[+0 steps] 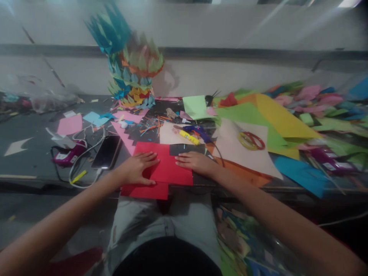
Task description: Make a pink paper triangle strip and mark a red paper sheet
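Note:
Red paper [168, 168] lies at the table's front edge, one part reaching over the edge toward my lap. My left hand [139, 167] rests flat on its left side, fingers spread. On its right side lies my right hand [194, 161], palm down with the fingers stretched out. Just beyond the red paper are a yellow glue stick [189, 137] and a dark blue tool with a cable [198, 132], perhaps a glue gun. Scissors [251, 140] with red and yellow handles lie on pale paper [230, 153] to the right.
A phone [107, 152] with a white cable and a purple power strip [69, 153] lie on the left. A layered folded-paper piece [132, 73] stands at the back. Coloured sheets [276, 115] and scraps heap up at the right. Another purple power strip [330, 161] sits far right.

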A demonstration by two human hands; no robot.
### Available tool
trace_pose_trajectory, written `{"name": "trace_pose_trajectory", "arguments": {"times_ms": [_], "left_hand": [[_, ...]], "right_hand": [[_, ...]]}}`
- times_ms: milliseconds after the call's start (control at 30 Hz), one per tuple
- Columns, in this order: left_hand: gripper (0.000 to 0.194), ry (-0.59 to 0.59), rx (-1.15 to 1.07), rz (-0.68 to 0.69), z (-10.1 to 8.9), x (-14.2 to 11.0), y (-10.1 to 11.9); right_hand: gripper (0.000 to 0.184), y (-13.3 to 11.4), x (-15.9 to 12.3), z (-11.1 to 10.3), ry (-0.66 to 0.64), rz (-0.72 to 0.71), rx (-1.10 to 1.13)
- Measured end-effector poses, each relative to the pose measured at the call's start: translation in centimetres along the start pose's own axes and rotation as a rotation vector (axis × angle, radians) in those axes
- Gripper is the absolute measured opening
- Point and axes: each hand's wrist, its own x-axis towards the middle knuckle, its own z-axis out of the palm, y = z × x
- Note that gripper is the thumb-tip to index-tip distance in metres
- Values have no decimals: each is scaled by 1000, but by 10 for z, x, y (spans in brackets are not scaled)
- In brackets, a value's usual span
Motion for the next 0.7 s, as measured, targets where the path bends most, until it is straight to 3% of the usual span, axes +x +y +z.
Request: {"name": "trace_pose_trajectory", "arguments": {"times_ms": [333, 533, 700], "left_hand": [[84, 39, -11, 18, 3, -3, -2], [49, 128, -34, -43, -1, 9, 10], [43, 222, 23, -129, 11, 19, 27]], "right_hand": [[39, -2, 1, -4, -27, 2, 69], [34, 1, 10, -9, -73, -39, 137], [33, 4, 18, -15, -144, -50, 159]]}}
